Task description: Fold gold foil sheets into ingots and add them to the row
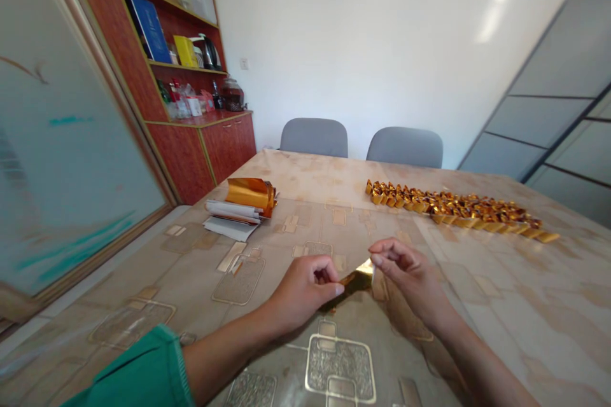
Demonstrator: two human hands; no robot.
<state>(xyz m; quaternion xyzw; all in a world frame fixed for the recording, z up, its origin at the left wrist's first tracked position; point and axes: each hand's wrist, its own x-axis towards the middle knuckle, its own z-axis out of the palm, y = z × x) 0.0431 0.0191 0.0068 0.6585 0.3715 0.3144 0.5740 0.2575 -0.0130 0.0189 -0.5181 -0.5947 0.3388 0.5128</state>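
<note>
In the head view, a gold foil piece (365,271) is over the patterned table (291,375); the left hand (304,286) pinches its left end, the right hand (405,268) its right corner. Beyond the foil piece, leftward, lie stacked sheets (248,191); beyond it, rightward, rows of folded gold pieces (458,206).

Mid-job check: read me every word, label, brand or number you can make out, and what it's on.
No text is readable in this view.
Blue flat item on the shelf: any print too small and blurred.
Yellow item beside it: likewise.
Gold foil in the hands: no lettering visible.
</note>
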